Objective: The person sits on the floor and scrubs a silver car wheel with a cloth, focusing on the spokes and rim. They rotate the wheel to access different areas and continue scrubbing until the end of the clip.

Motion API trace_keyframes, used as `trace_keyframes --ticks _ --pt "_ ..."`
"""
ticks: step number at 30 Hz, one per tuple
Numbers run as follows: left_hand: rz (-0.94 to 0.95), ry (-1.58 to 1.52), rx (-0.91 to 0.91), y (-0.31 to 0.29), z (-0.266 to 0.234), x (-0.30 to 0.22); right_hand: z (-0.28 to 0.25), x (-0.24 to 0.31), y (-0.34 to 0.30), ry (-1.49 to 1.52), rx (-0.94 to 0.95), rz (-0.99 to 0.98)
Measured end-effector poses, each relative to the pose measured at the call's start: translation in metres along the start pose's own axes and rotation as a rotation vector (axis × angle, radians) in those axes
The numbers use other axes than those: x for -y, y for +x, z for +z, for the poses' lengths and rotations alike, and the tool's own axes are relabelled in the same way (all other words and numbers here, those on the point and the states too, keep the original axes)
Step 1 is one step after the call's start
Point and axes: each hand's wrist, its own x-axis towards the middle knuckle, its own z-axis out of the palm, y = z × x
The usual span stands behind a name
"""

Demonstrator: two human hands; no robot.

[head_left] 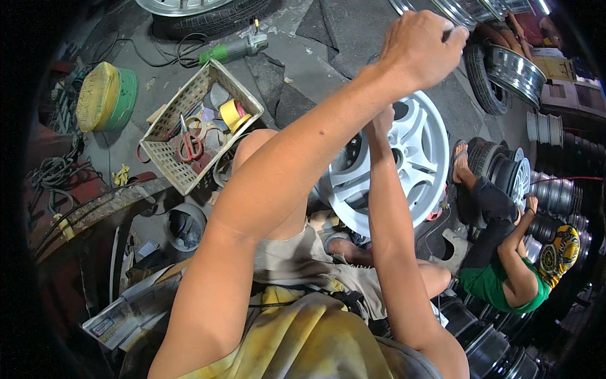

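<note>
A white multi-spoke wheel rim [435,155] leans tilted in front of my knees. My right hand [381,121] is closed on its far part, partly hidden behind my left forearm. My left hand [424,47] is raised beyond the rim, its fingers curled in and the thumb bent toward them. A small dark bit shows near the thumb, but what those fingers pinch I cannot make out. My left forearm crosses over my right one and covers part of the rim.
To the left stands a plastic basket [161,155] with red-handled scissors [190,142] and tape rolls [233,114]. Beyond it lies a green angle grinder [230,50] with its cord. At right a person in a green shirt [505,284] handles another wheel [521,180]; a tyre [483,79] leans farther off.
</note>
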Motion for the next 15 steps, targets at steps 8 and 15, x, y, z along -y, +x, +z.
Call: trace_keyframes --ticks 8,15 --pt "0.046 -0.107 -0.023 0.009 -0.012 -0.001 -0.021 -0.029 -0.006 0.014 0.117 -0.066" --pt "0.07 0.058 -0.037 0.005 0.0 0.002 -0.018 -0.065 0.001 0.247 0.193 -0.154"
